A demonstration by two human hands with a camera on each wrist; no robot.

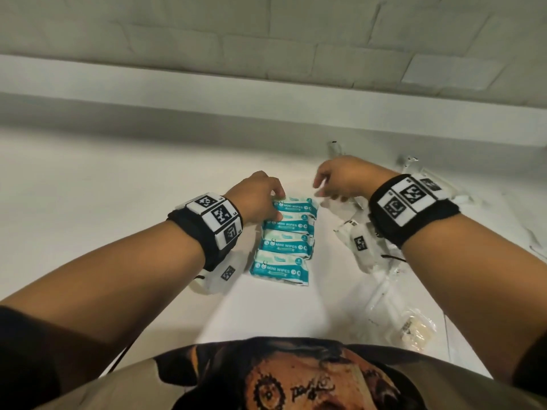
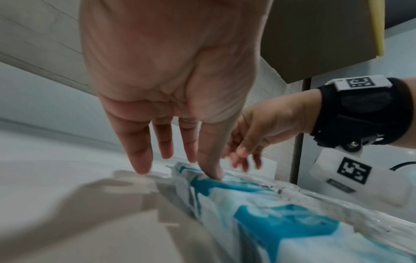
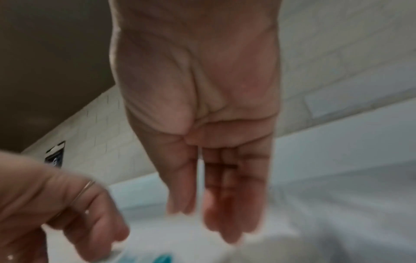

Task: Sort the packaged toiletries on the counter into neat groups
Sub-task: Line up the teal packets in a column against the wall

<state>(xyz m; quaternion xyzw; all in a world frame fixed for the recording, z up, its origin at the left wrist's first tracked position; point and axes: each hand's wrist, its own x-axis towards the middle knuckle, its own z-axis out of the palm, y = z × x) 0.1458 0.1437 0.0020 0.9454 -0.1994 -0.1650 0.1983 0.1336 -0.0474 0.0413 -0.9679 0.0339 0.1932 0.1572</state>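
Observation:
Several teal-and-white "MINI WIPES" packs [image 1: 282, 242] lie in a neat column on the white counter [image 1: 118, 202]. My left hand [image 1: 276, 202] is at the left edge of the top pack [image 1: 297, 206]. In the left wrist view its fingers [image 2: 141, 156] are straight and one fingertip presses on the pack [image 2: 281, 222]. My right hand [image 1: 324, 189] hovers just right of the top pack, over clear wrappers. Its fingers [image 3: 227, 213] hang straight and blurred, holding nothing. The left hand [image 3: 67, 204] also shows in the right wrist view.
Clear plastic-wrapped items [image 1: 381, 291] lie scattered along the right side of the counter, among them a packet with cream contents [image 1: 416, 331]. More small wrapped pieces [image 1: 411, 162] sit near the back. A raised ledge [image 1: 207, 84] and a tiled wall bound the far side.

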